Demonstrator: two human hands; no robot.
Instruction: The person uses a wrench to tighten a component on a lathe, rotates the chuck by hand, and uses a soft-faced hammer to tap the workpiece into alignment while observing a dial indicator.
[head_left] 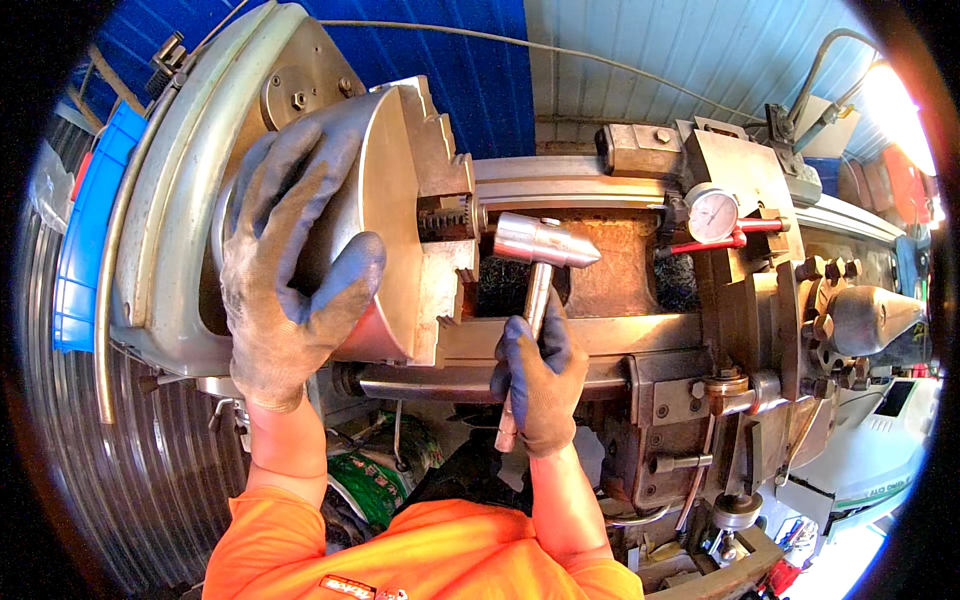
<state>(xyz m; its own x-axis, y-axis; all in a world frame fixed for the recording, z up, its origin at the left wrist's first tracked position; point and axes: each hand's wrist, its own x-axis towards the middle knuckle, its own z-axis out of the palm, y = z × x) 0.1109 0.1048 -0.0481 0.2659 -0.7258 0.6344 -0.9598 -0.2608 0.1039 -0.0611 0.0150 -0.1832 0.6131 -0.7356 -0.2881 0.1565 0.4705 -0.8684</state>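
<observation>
Head: hammer [542, 240] held; shirt [450, 556] lettered

What seems a lamp [900, 112] glares beside the pale-blue ribbed wall [705, 50].

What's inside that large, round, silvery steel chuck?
A dark, ridged, cylindrical metal part shows between the stepped jaws of the chuck; the chuck itself covers whatever lies deeper inside.
</observation>
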